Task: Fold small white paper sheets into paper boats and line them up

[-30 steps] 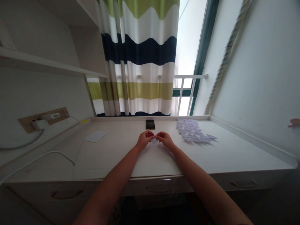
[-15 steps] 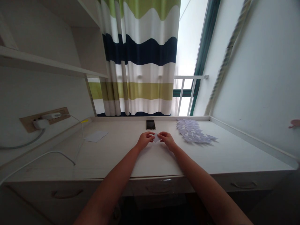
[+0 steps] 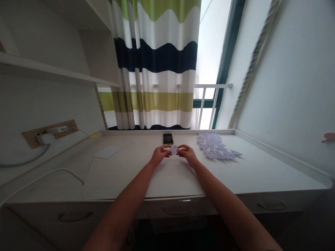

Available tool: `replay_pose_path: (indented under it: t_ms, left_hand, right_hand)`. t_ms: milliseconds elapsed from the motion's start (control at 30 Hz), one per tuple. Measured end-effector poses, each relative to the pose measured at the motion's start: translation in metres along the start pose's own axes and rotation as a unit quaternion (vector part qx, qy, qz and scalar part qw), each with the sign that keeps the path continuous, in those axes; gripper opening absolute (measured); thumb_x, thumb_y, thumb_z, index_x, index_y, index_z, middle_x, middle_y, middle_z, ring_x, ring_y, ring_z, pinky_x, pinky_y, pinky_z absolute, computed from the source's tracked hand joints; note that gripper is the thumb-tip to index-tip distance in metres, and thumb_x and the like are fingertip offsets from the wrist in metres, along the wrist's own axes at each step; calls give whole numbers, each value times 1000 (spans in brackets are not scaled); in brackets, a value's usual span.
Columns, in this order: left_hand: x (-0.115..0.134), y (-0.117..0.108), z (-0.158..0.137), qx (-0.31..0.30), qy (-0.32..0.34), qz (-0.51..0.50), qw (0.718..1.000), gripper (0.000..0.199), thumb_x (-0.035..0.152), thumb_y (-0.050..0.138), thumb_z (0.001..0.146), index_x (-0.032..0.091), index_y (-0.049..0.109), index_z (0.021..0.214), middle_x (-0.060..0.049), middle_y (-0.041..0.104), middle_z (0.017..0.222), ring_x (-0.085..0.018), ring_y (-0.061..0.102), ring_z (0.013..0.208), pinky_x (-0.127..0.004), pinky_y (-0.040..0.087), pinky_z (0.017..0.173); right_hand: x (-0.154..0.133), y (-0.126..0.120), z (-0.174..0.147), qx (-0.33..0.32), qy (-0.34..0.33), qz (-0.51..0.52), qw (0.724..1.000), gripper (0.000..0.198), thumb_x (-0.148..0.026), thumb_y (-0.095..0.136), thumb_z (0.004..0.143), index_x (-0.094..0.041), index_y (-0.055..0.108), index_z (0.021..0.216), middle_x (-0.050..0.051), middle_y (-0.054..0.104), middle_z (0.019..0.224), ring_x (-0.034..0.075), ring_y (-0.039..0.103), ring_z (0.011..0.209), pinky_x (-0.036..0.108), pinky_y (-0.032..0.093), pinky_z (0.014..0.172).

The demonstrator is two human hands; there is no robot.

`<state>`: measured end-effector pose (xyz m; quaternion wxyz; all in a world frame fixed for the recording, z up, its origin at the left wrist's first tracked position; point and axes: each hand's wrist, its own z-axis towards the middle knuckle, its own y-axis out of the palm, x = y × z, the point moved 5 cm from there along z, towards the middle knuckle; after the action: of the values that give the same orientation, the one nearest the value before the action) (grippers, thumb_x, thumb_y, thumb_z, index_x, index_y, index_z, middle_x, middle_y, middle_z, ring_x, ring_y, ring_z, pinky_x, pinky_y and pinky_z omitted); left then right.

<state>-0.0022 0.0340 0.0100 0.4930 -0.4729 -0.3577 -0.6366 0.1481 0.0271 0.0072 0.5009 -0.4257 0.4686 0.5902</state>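
A small piece of folded white paper point(image 3: 173, 150) is held up between my two hands, just above the desk. My left hand point(image 3: 160, 154) pinches its left side, and my right hand point(image 3: 187, 154) pinches its right side, fingers closed at the edges. The paper looks roughly diamond-shaped; its exact folds are too small to make out. To the right lies a large cluster of folded white paper pieces point(image 3: 214, 146), pointed and overlapping. A flat stack of white paper sheets point(image 3: 107, 152) rests on the left part of the desk.
A dark phone point(image 3: 168, 139) lies beyond my hands near the desk's back rim. On the left wall, chargers sit in a socket panel point(image 3: 49, 133), and a white cable point(image 3: 65, 169) trails over the desk. A striped curtain point(image 3: 157, 80) hangs behind the white desk point(image 3: 125, 177).
The folded paper has been raised slightly and turned, showing more of its face. Both hands have shifted a little, with the fingers now farther out at its edges.
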Motion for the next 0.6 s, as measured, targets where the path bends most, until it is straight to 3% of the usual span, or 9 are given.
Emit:
replay_pose_path:
  t_ms: [367,600]
  left_hand:
    - [-1,0,2,18,17,6,1000,33,26,67,59,11,62,88,-3,65,61,-13,60,58,-26,49,61]
    - [-2,-2,4,50,-4,-50,997,25,25,69,54,11,66,75,-4,65,62,-13,59,57,-30,49,66]
  right_hand:
    - [3,4,0,-21,-6,-5,1000,24,-28,69,50,-17,57,67,-2,61,51,12,58,52,23,42,53]
    - [1,5,5,-27,-59,-11,998,15,-25,66,53,-17,56,60,-3,58,48,10,55,50,24,41,54]
